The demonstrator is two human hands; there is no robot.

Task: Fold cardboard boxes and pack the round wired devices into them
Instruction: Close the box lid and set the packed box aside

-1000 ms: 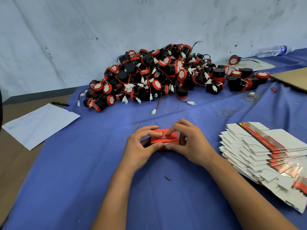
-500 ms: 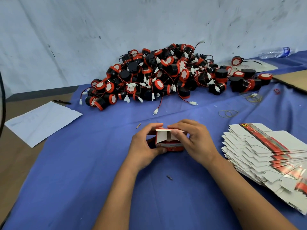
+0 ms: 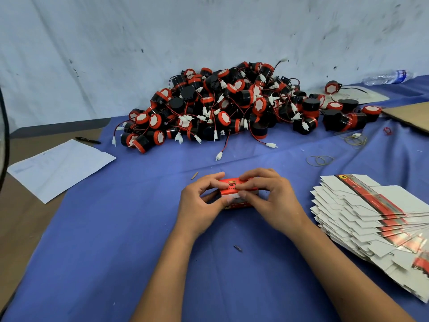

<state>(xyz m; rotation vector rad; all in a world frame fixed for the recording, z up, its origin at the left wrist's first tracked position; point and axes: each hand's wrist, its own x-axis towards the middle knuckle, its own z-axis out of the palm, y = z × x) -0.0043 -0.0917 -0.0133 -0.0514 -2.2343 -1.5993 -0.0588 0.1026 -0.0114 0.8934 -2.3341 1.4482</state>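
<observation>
A small red box (image 3: pixel 234 191) is held at the near middle of the desk (image 3: pixel 111 240), which is covered by a blue cloth. The box is gripped from its left end by the left hand (image 3: pixel 199 203), thumb at the near face and fingers curled over the top edge. It is gripped from its right end by the right hand (image 3: pixel 271 201), fingertips pressed on the top panel and thumb at the near face; both hands are clamped on the box, and their fingertips nearly meet over its lid. The underside of the box is hidden, so contact with the cloth cannot be told. A large pile of devices (image 3: pixel 222 108), round, black and red with white faces and red wires ending in white plugs, is heaped at the far side of the desk against a pale wall, well apart from the box. A fanned stack of flat blanks (image 3: pixel 371 217), white with red stripes, is laid to the right of the right hand. Rubber bands (image 3: pixel 320 160) are scattered between the pile and the stack. A white sheet (image 3: pixel 60 166) is laid at the left edge of the cloth, with a pen (image 3: pixel 88 140) just beyond it. A plastic bottle (image 3: pixel 387 77) is lying at the far right by the wall.
</observation>
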